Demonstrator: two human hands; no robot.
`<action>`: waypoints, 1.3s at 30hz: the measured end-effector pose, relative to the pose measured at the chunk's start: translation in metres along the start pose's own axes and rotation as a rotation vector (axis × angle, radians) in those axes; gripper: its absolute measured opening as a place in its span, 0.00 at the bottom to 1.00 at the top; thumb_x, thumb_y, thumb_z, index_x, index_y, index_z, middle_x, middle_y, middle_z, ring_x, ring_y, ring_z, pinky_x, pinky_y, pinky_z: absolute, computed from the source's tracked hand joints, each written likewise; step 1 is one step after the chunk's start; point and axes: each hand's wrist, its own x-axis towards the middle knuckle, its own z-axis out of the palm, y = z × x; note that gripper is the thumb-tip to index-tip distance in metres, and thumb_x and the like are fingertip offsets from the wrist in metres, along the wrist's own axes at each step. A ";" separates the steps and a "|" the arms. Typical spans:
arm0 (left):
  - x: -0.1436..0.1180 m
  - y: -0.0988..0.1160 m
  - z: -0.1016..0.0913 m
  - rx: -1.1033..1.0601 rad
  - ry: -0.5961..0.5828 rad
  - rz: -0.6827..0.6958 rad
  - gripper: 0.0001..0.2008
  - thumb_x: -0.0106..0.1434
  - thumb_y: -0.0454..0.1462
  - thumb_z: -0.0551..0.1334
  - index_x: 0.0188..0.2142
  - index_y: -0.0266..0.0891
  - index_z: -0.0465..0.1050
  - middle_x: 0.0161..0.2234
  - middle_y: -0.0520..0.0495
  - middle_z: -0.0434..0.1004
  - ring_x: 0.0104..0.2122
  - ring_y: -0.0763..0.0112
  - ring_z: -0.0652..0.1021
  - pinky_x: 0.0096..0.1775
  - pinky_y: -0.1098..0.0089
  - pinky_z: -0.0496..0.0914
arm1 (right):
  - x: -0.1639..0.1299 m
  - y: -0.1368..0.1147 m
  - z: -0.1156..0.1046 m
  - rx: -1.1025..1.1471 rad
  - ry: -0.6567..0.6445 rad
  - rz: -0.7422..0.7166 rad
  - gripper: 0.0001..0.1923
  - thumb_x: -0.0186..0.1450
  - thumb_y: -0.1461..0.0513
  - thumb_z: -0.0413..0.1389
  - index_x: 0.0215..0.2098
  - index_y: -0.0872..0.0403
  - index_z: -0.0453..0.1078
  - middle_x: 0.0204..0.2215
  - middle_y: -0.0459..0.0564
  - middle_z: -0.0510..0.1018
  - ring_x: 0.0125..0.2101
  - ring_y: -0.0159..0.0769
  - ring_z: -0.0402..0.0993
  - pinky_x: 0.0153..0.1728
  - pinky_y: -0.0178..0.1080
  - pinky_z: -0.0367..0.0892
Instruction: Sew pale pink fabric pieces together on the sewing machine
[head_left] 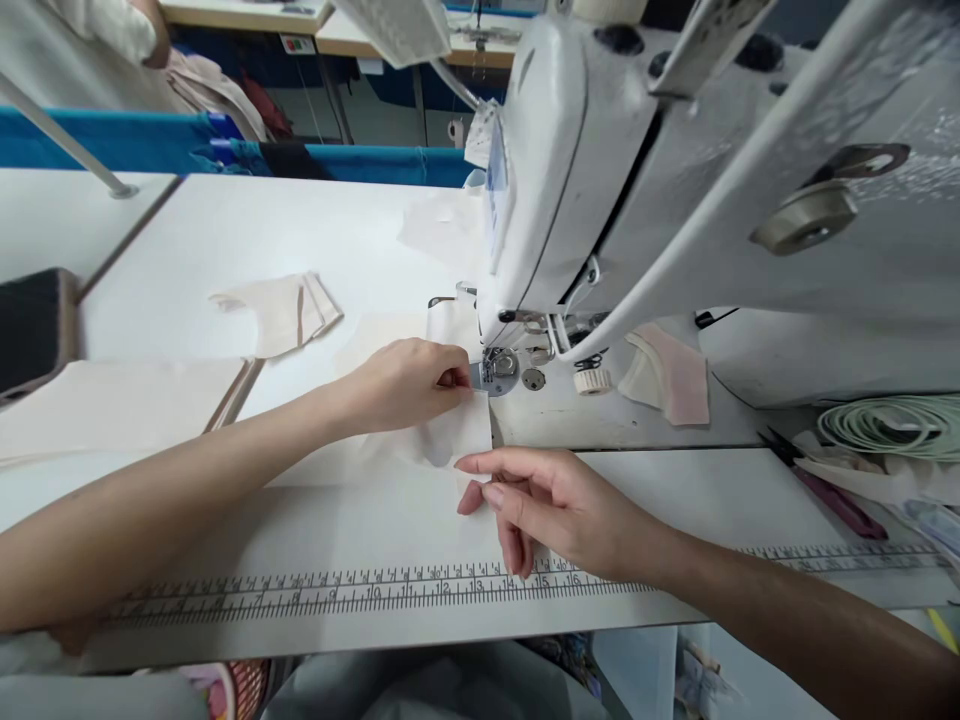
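A cream-white fabric piece [461, 430] lies just in front of the sewing machine's needle plate [501, 368]. My left hand [409, 385] is closed at its upper edge, thumb and fingertips pinching the cloth beside the presser foot. At the lower right corner of the piece, my right hand [551, 505] holds the edge between its extended index finger and the fingers below. The white sewing machine [555, 170] stands over the plate, its needle area partly hidden by the machine head.
Cut fabric pieces [281, 310] and a larger fabric stack [112, 405] lie left. More pieces [667, 375] sit under the machine arm. Scissors [832, 490] and coiled green cord [892, 425] are right. A ruler tape [405, 590] runs along the front edge. Another person [90, 60] is behind.
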 end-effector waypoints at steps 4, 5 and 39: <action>0.002 -0.001 -0.002 -0.029 -0.028 -0.019 0.06 0.60 0.37 0.58 0.31 0.39 0.73 0.25 0.54 0.75 0.23 0.74 0.72 0.28 0.73 0.61 | 0.001 0.000 -0.002 -0.010 -0.016 0.009 0.21 0.71 0.60 0.48 0.60 0.59 0.62 0.42 0.53 0.77 0.21 0.22 0.71 0.22 0.30 0.69; 0.003 -0.001 -0.002 -0.037 -0.031 -0.018 0.06 0.60 0.37 0.58 0.31 0.39 0.73 0.25 0.54 0.76 0.23 0.74 0.72 0.28 0.73 0.61 | 0.002 0.000 -0.002 -0.011 -0.022 0.011 0.21 0.71 0.60 0.47 0.60 0.59 0.61 0.42 0.54 0.77 0.21 0.21 0.71 0.23 0.30 0.69; 0.002 0.001 -0.008 -0.009 -0.074 -0.083 0.10 0.62 0.41 0.57 0.35 0.41 0.75 0.30 0.53 0.79 0.28 0.72 0.75 0.30 0.73 0.63 | 0.022 0.006 -0.025 -1.752 0.600 -0.678 0.17 0.72 0.60 0.49 0.53 0.58 0.71 0.33 0.50 0.74 0.28 0.30 0.69 0.28 0.35 0.63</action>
